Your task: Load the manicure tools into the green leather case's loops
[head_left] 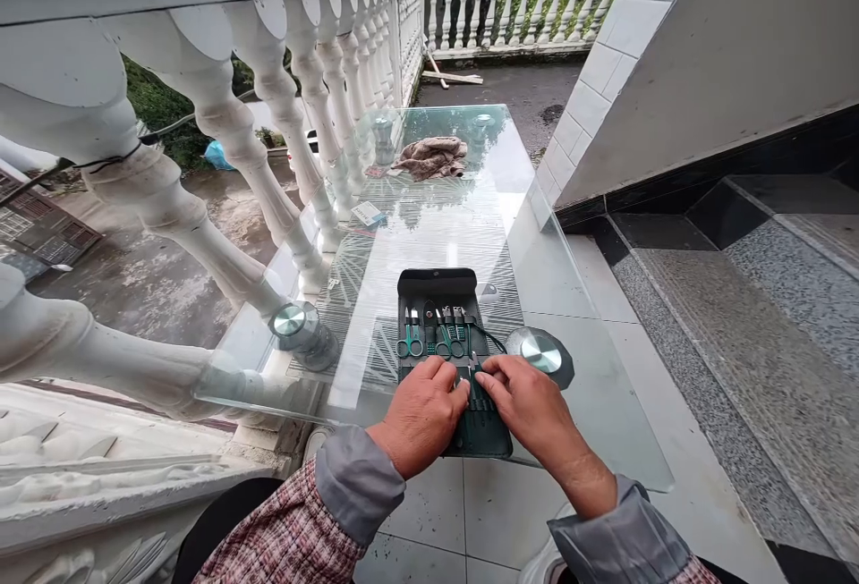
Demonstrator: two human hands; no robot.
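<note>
An open dark green manicure case (484,438) lies on the glass table (591,387). In its upper part sit small scissors (409,348), nail clippers (458,319) and several other tools with green handles. My left hand (422,410) rests on the case's left edge, its fingers curled and pressed together; what they grip is hidden. My right hand (530,396) pinches a slim green-handled tool (476,362) over the right side of the lower part. A thin dark strap curves out from the case's right side, above my right hand.
A crumpled brown cloth (433,157) and a small white card (367,213) lie farther up the glass. Round metal-topped table supports (541,353) show near the front corners. White balusters (261,101) line the left; stone stairs (725,298) rise at right.
</note>
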